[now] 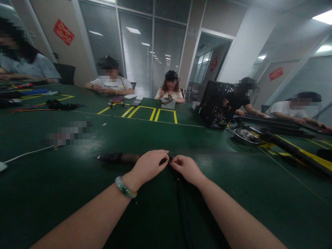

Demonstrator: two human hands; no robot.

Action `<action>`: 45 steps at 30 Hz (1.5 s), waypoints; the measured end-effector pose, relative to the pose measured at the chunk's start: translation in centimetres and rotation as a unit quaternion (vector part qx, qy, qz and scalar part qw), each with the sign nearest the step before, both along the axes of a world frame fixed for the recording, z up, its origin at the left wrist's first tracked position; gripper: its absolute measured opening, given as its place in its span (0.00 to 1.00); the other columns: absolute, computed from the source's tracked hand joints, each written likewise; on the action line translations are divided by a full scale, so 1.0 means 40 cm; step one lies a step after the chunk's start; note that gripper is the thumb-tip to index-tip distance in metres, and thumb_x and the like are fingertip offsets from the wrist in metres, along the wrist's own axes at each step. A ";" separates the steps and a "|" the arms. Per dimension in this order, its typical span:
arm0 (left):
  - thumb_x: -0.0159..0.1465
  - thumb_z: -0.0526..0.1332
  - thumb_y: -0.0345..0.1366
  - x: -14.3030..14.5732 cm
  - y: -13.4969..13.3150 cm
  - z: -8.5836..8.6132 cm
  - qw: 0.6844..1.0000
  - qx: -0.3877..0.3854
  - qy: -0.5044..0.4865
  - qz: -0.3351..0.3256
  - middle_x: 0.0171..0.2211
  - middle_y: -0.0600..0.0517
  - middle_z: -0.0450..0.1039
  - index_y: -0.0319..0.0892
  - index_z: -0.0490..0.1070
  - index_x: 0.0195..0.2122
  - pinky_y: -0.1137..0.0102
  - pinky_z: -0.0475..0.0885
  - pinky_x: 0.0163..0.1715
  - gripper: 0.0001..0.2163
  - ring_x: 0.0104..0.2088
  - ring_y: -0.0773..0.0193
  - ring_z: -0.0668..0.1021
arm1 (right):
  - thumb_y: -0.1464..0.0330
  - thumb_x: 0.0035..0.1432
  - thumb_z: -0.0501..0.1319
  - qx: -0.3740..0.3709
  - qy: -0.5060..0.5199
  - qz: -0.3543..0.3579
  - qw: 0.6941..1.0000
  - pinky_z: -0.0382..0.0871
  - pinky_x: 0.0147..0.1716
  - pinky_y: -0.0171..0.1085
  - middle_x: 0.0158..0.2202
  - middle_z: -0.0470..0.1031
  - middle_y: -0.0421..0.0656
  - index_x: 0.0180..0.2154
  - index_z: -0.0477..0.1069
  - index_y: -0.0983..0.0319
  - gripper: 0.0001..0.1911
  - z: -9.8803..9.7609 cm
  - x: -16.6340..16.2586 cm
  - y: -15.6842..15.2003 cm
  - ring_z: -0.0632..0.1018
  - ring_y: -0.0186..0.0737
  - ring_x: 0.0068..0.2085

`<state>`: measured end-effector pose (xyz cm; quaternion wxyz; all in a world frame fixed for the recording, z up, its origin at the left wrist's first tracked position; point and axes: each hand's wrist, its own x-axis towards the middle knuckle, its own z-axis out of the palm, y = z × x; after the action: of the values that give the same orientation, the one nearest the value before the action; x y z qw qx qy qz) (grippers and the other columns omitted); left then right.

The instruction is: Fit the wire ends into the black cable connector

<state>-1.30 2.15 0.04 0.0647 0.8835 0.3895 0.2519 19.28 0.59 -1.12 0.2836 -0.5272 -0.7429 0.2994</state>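
Note:
A dark electric screwdriver lies on the green table, its bit end pointing left. My left hand, with a green bangle on the wrist, is closed around its rear end. Close against those fingertips, my right hand pinches the end of a black cable. This cable runs down toward the table's near side. Between the two hands shows a tiny brass-coloured spot. The fingers hide how the cable end and the screwdriver meet.
Several people sit around the table. Far right of middle stands a black computer case, with a metal bowl before it. Yellow tape marks the far side. Wires lie at left, and a white cord nearer me.

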 end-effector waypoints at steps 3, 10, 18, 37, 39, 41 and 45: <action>0.61 0.59 0.36 0.002 -0.003 0.005 1.000 0.002 0.000 0.005 0.53 0.51 0.70 0.45 0.71 0.41 0.61 0.69 0.49 0.07 0.51 0.58 0.73 | 0.64 0.60 0.60 0.000 0.005 0.000 1.000 0.59 0.27 0.30 0.29 0.74 0.36 0.33 0.73 0.60 0.07 -0.004 0.000 0.002 0.72 0.34 0.29; 0.62 0.58 0.35 0.001 -0.004 0.007 1.000 -0.004 0.010 -0.001 0.52 0.54 0.71 0.46 0.72 0.38 0.60 0.67 0.52 0.05 0.51 0.59 0.73 | 0.64 0.61 0.60 -0.004 0.008 0.000 1.000 0.60 0.27 0.30 0.30 0.75 0.36 0.34 0.73 0.60 0.07 0.002 0.002 -0.002 0.73 0.34 0.30; 0.62 0.58 0.34 0.002 -0.005 0.007 1.000 -0.002 0.022 0.014 0.54 0.51 0.69 0.44 0.70 0.39 0.61 0.69 0.50 0.06 0.51 0.57 0.73 | 0.64 0.61 0.60 -0.013 0.000 -0.003 1.000 0.60 0.27 0.31 0.30 0.75 0.37 0.34 0.73 0.61 0.08 0.010 -0.001 -0.007 0.73 0.34 0.30; 0.61 0.58 0.32 0.003 -0.002 0.002 1.000 0.011 0.015 0.004 0.54 0.51 0.69 0.44 0.70 0.38 0.59 0.68 0.51 0.05 0.52 0.57 0.72 | 0.65 0.60 0.60 -0.001 -0.008 -0.003 1.000 0.60 0.28 0.31 0.30 0.74 0.37 0.33 0.73 0.61 0.07 0.009 -0.003 -0.004 0.72 0.33 0.30; 0.61 0.58 0.33 0.002 -0.002 0.002 1.000 0.006 0.015 0.003 0.53 0.51 0.69 0.44 0.70 0.39 0.60 0.68 0.51 0.05 0.51 0.58 0.73 | 0.65 0.60 0.60 -0.004 -0.008 -0.010 1.000 0.60 0.27 0.31 0.29 0.74 0.38 0.33 0.72 0.62 0.07 0.011 -0.003 -0.005 0.72 0.34 0.29; 0.62 0.58 0.34 0.001 -0.003 0.002 1.000 0.000 0.015 0.004 0.53 0.52 0.70 0.45 0.70 0.40 0.60 0.68 0.51 0.06 0.51 0.58 0.73 | 0.66 0.60 0.59 -0.007 -0.004 -0.017 1.000 0.60 0.27 0.31 0.29 0.74 0.38 0.33 0.72 0.62 0.07 0.013 -0.003 -0.006 0.72 0.34 0.29; 0.62 0.58 0.35 0.000 -0.006 0.004 1.000 -0.004 0.014 0.005 0.52 0.51 0.70 0.45 0.70 0.40 0.59 0.67 0.51 0.06 0.51 0.57 0.73 | 0.65 0.59 0.59 -0.015 0.008 -0.011 1.000 0.61 0.26 0.30 0.29 0.74 0.38 0.33 0.72 0.62 0.07 0.017 -0.001 -0.007 0.72 0.34 0.29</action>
<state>-1.32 1.92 0.18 0.0613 0.8848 0.3958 0.2379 19.25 0.29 -0.44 0.2846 -0.5374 -0.7300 0.3119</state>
